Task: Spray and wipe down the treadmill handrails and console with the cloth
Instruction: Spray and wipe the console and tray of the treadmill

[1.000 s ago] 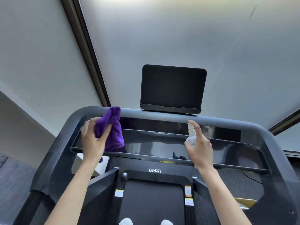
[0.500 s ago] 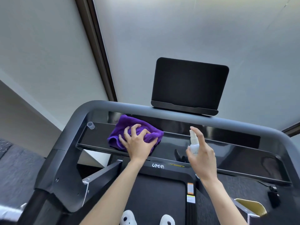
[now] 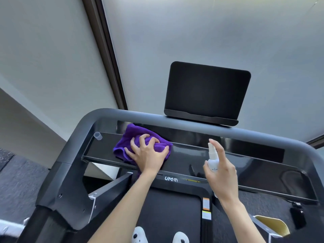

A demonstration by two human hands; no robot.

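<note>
A purple cloth [image 3: 133, 137] lies bunched on the left half of the glossy black console panel [image 3: 245, 165]. My left hand [image 3: 147, 154] presses down on it with the fingers curled into the fabric. My right hand [image 3: 221, 174] holds a small white spray bottle [image 3: 212, 157] upright over the console's middle, the forefinger resting on its nozzle. The grey handrail [image 3: 192, 122] curves over the console's far side and down the left side. A black tablet stand [image 3: 206, 92] sits on the rail.
A clear plastic cap [image 3: 98, 135] stands at the console's left end. The treadmill belt [image 3: 168, 213] runs below, with my white shoes [image 3: 140, 235] on it. A black safety key [image 3: 298, 218] hangs at right, beside a yellow-lined pocket [image 3: 273, 225]. A pale wall is behind.
My left hand brought the cloth down from the left rail onto the console and moved it slightly right. My right hand with the bottle stayed near the middle.
</note>
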